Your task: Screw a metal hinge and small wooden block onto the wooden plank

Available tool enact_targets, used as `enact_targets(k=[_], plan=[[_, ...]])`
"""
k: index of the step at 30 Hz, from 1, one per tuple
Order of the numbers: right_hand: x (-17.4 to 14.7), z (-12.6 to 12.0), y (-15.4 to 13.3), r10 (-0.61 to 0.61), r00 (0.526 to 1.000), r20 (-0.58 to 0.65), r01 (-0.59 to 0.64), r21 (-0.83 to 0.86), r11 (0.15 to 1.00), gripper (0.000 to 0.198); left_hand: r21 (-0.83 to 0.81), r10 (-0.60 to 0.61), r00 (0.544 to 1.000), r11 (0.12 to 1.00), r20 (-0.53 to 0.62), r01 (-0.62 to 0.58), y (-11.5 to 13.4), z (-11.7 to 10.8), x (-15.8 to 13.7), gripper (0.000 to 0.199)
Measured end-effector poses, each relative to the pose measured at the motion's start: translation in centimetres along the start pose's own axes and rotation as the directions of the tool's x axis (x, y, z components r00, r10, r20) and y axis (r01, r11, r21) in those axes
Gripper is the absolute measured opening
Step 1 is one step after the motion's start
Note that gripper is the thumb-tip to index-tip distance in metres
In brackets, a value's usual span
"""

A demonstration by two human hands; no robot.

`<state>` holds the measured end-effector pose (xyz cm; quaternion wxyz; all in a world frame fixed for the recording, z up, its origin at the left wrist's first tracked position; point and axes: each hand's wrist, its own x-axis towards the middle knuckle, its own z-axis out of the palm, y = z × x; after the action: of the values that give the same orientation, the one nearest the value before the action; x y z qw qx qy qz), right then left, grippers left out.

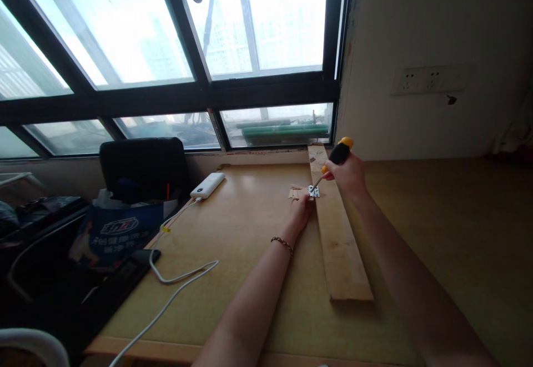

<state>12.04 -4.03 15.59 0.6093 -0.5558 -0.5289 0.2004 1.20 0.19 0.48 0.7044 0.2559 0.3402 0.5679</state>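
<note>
Holding the screwdriver [341,152] above the hinge [313,191], I had the right hand [352,174] wrapped around its yellow-and-black handle, shaft slanting down to the left. Tip met or nearly met the metal; couldn't tell which. Hinge sat across the join of a long wooden board [342,242] and a short wood piece [295,192], on the board's left side, toward its far end. My left hand [301,211] was right by the hinge and short piece; fingertips small and partly hidden, so couldn't tell whether they pinched anything. Braided bracelet [283,243] on that wrist.

Board lay along the yellowish table [250,278], far end near the window [266,17]. Off to the left, near the table's edge: white power bank [209,184], white cable [166,282] plugged in, looping toward the near edge.

Containers: blue bag [120,239], white lettering, left of the table, in front of a black chair back [144,161]. Pale sheet-like stuff at its rim, plus a thin red item [168,191]; the rest too dark to read. Green tubes [287,131] showed behind the lower glass. Wall sockets [433,80] right of the window.
</note>
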Motion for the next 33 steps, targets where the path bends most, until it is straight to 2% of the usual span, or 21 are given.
enact_targets(k=[6, 18, 22, 26, 29, 31, 33], plan=[[-0.25, 0.31, -0.31, 0.046, 0.999, 0.014, -0.046, -0.011, 0.999, 0.023, 0.06, -0.032, 0.999, 0.998, -0.007, 0.032, 0.26, 0.13, -0.35, 0.015], [0.04, 0.43, 0.37, 0.03, 0.999, 0.024, -0.03, -0.01, 1.0, 0.028, 0.154, -0.042, 0.999, 0.987, -0.026, 0.045, 0.17, -0.01, -0.15, 0.019], [0.16, 0.15, 0.42, -0.037, 0.999, 0.035, 0.042, -0.15, 0.988, 0.025, 0.177, -0.057, 0.998, 0.982, -0.018, 0.059, 0.2, -0.06, -0.17, 0.022], [0.27, -0.16, 0.26, -0.169, 0.985, -0.029, 0.146, -0.38, 0.913, 0.029, 0.164, -0.029, 1.0, 0.986, -0.003, 0.029, -0.03, -0.13, -0.11, 0.023], [0.14, -0.17, 0.0, -0.205, 0.978, -0.049, 0.161, -0.458, 0.875, 0.034, 0.153, -0.007, 1.0, 0.988, -0.005, 0.008, -0.25, -0.25, 0.03, 0.024], [0.01, -0.07, -0.08, -0.187, 0.981, -0.044, 0.154, -0.402, 0.902, 0.035, 0.148, -0.007, 1.0, 0.989, 0.0, 0.007, -0.32, -0.3, 0.1, 0.022], [-0.05, 0.02, -0.05, -0.129, 0.992, -0.014, 0.121, -0.263, 0.957, 0.036, 0.148, -0.009, 1.0, 0.989, 0.0, 0.009, -0.32, -0.3, 0.1, 0.021]])
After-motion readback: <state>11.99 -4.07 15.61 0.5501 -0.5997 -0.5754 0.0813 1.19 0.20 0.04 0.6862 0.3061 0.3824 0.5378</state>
